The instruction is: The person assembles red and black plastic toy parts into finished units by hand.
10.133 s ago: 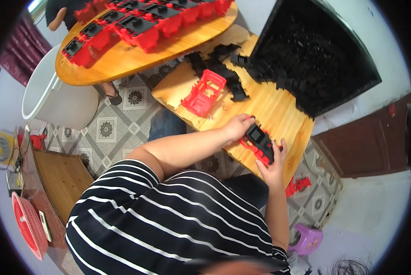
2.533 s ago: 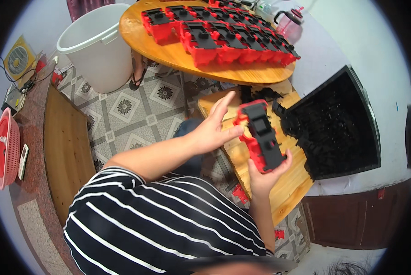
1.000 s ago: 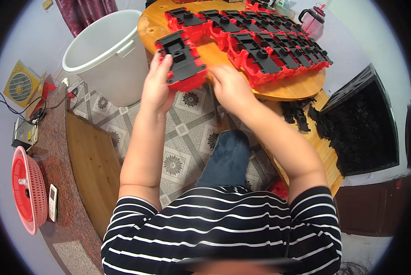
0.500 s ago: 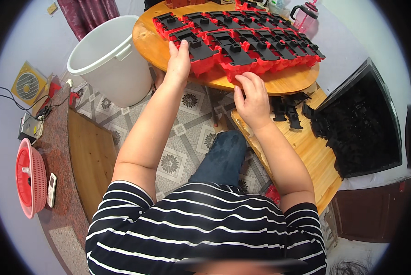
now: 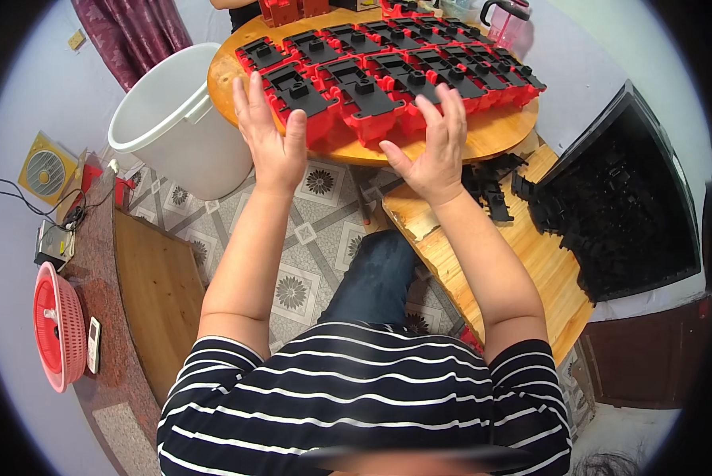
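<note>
Rows of red plastic housings with black tops (image 5: pixel 361 94) stand close together on a round-ended wooden table (image 5: pixel 499 131). My left hand (image 5: pixel 273 147) is at the near left corner of the rows, palm inward and fingers spread, holding nothing. Its nearest piece is the front left housing (image 5: pixel 296 91); whether the fingertips touch it I cannot tell. My right hand (image 5: pixel 435 151) hovers by the front edge of the rows, with thumb and fingers wide apart and nothing in it.
Loose black plastic parts (image 5: pixel 495 190) lie on a wooden bench (image 5: pixel 523 254) at right, beside a black bin (image 5: pixel 626 198) full of similar pieces. A white tub (image 5: pixel 177 135) stands left of the table. Behind the table, another person's arm (image 5: pixel 230 4) shows.
Both hands have opened wider. My left hand has drawn away from the black top it was touching, and my right hand has come off the front of a red housing. The view has shifted slightly.
</note>
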### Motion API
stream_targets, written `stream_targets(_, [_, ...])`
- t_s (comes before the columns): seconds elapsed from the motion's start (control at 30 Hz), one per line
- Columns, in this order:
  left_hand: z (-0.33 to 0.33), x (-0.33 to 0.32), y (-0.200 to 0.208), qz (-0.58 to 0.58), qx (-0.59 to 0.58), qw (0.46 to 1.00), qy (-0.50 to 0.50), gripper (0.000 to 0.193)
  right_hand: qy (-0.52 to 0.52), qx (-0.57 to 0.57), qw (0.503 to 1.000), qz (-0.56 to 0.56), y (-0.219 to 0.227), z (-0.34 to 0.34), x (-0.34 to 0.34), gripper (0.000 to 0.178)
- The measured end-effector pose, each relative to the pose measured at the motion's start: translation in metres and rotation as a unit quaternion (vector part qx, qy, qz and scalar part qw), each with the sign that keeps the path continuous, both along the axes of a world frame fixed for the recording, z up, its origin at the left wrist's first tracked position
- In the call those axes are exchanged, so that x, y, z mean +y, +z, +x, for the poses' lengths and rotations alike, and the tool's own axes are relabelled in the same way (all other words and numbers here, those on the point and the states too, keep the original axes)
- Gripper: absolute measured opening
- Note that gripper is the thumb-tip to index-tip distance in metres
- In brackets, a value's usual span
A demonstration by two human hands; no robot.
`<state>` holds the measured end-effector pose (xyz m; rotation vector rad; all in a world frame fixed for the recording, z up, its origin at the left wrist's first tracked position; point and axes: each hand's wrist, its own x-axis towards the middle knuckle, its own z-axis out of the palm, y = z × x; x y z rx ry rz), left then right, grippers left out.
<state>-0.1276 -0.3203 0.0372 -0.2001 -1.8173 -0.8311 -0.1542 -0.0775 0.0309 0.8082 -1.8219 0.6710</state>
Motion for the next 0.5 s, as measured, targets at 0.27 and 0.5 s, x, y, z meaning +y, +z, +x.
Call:
stream_targets(0.27, [-0.006,0.012,0.013,-0.147,-0.112,0.979,0.082,0.065,-0.08,-0.021,0.99,0.11,-0.007,-0.043,-0.009,0.082])
stream_targets(0.5, [-0.024,-0.013,0.01,-0.133,-0.109,0.984,0.053,0.045,-0.093,-0.027,0.988,0.121,-0.005,-0.051,-0.028,0.076])
